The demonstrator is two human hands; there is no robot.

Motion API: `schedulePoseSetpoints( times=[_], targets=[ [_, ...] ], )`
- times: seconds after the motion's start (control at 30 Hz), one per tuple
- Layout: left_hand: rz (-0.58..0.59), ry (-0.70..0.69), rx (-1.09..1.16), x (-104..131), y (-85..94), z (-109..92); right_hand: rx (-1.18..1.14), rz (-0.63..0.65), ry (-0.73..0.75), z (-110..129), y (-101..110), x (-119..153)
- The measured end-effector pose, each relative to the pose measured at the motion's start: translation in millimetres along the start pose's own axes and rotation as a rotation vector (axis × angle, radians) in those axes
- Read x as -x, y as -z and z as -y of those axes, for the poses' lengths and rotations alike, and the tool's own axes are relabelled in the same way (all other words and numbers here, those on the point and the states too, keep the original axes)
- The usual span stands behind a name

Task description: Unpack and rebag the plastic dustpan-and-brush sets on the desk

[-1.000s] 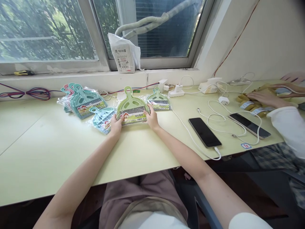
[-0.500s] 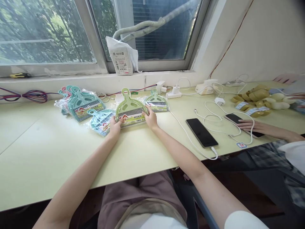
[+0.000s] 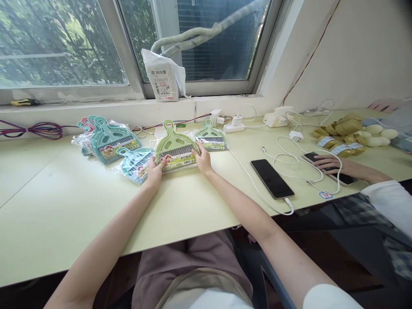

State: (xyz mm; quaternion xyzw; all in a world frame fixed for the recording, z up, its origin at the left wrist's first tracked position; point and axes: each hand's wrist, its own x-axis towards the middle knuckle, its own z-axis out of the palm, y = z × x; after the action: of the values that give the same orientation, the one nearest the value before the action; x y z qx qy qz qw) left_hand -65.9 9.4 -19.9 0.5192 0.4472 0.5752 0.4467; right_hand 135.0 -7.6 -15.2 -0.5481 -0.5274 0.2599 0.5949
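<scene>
A green dustpan and brush set (image 3: 176,143), wrapped in clear plastic, is held by its two lower corners. My left hand (image 3: 155,171) grips the left corner and my right hand (image 3: 202,159) the right one, thumbs on the front. Just left of it lies a small light-blue dustpan set (image 3: 137,163), partly behind my left hand. Further left, several packed dustpan sets in teal and pink (image 3: 111,139) lean over one another. A smaller green dustpan set (image 3: 210,136) rests to the right, behind my right hand.
A black phone (image 3: 272,178) with a charging cable lies on the right. Beyond it a co-worker's hand (image 3: 337,166) rests on another phone. Yellow-brown rolls (image 3: 344,128) sit at the far right. A power strip (image 3: 234,124) and coiled wires (image 3: 45,129) run along the wall.
My hands keep the same hold on the green dustpan set, which has hardly moved. At the right, the co-worker's hand has shifted slightly left over the phone; their other hand has left view.
</scene>
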Motion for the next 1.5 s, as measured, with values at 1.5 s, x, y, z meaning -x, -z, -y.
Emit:
schedulePoseSetpoints(
  times=[1.5],
  targets=[
    [-0.019,-0.018,0.016,10,-3.5,-5,0.096,0.083,0.087,-15,11,-10]
  ],
)
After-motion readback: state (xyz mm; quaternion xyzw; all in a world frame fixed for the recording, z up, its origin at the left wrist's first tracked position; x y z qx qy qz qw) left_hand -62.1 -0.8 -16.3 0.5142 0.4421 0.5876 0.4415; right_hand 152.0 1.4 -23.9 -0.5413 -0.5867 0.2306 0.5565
